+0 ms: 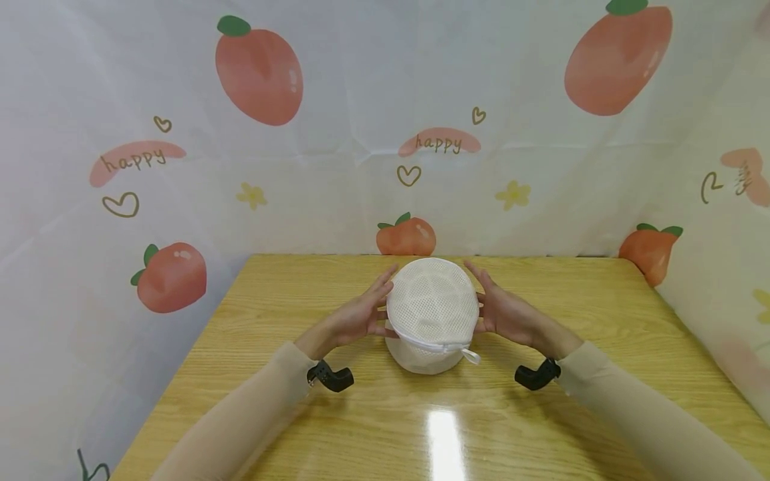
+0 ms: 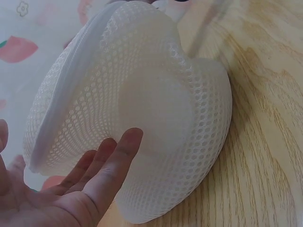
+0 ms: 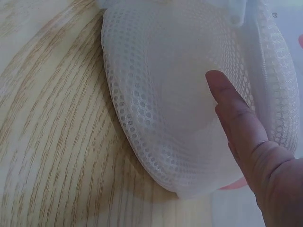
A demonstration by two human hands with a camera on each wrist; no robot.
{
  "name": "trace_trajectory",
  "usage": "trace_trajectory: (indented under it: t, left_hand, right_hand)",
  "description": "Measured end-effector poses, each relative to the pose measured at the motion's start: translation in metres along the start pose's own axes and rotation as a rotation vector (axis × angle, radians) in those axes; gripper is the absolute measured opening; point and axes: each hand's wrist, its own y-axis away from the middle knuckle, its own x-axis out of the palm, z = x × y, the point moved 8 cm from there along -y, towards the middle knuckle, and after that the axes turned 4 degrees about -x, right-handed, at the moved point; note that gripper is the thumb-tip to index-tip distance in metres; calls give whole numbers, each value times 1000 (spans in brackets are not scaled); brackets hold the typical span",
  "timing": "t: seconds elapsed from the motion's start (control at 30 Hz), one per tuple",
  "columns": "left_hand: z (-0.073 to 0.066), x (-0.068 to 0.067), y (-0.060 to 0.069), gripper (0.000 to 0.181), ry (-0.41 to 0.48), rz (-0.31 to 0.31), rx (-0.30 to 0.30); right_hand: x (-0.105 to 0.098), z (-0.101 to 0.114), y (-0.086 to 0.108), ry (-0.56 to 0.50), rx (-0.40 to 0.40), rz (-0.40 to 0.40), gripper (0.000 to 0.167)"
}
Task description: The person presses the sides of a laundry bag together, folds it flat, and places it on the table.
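A white mesh bag (image 1: 432, 300) with a zipper round its top edge and a small loop at the front stands on the wooden table. My left hand (image 1: 359, 316) is at its left side, fingers extended against the mesh; in the left wrist view the fingers (image 2: 111, 165) lie along the bag (image 2: 156, 109). On the opposite side my right hand (image 1: 511, 314) has its fingers stretched out, and the right wrist view shows them (image 3: 239, 116) at the mesh wall (image 3: 142, 113). Both thumbs point up and away from the bag. Some fingertips are hidden behind it.
The wooden table (image 1: 289, 414) reaches back to a white cloth (image 1: 337, 87) printed with fruit, hearts and lettering. Black straps (image 1: 331, 377) with curved pieces sit at both wrists. A bright reflection lies on the table in front of the bag.
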Motion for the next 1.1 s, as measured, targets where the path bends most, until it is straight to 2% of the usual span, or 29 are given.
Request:
trace_trajectory:
  t: [0.27, 0.53, 0.87, 1.1]
  left_hand:
    - [1, 2, 0, 56, -30, -4, -11]
    - [14, 2, -4, 63, 12, -34, -65]
    - [25, 4, -7, 68, 31, -52, -85]
    - [27, 5, -7, 67, 36, -72, -80]
  right_hand:
    - [3, -2, -3, 23, 13, -5, 62]
    - [4, -17, -8, 26, 68, -6, 64]
    - [2, -37, -11, -36, 94, -18, 66]
    - [2, -40, -13, -13, 81, -31, 68]
